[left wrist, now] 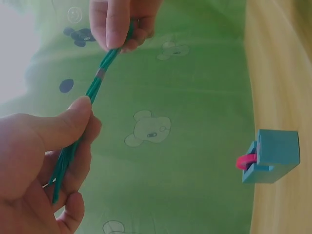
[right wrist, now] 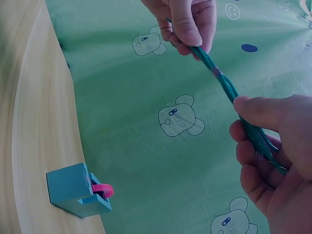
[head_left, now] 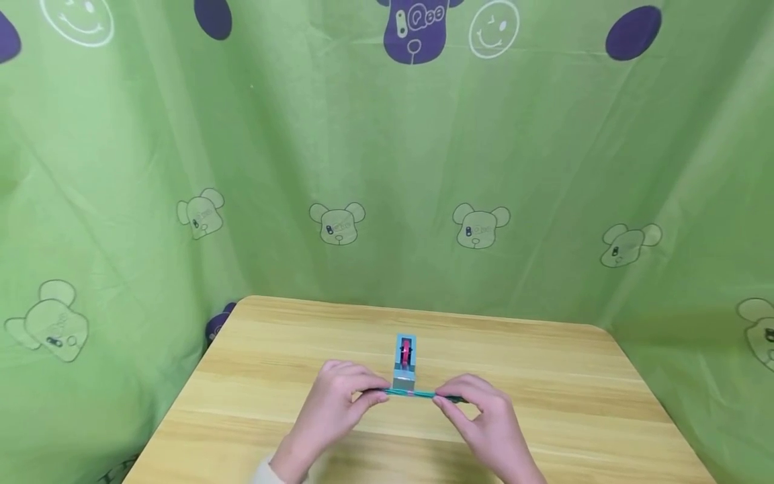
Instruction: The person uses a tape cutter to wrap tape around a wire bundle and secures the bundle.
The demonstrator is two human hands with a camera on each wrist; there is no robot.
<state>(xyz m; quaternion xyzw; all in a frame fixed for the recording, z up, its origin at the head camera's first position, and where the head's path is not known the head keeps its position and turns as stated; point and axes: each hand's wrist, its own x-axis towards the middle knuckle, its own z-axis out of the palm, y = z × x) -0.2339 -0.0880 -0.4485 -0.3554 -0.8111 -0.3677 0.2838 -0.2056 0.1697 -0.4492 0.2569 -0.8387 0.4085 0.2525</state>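
Observation:
A thin bundle of green strands [head_left: 425, 394] stretches level between both hands, low over the table. A narrow pinkish band [left wrist: 100, 73] goes round its middle; the strands could be wire or twist ties, I cannot tell. My left hand [head_left: 338, 398] pinches one end between thumb and fingers, and loose tips [left wrist: 57, 187] poke out past its palm. The other end is pinched by my right hand [head_left: 484, 417], with strand ends [right wrist: 273, 158] fanning out by its palm. Just beyond the bundle stands a blue tape dispenser [head_left: 404, 373] with a pink tape roll [right wrist: 103, 189].
The light wooden table [head_left: 290, 336] has rounded far corners. A green curtain [head_left: 399, 148] printed with bear heads and smiley faces hangs behind and along both sides of it.

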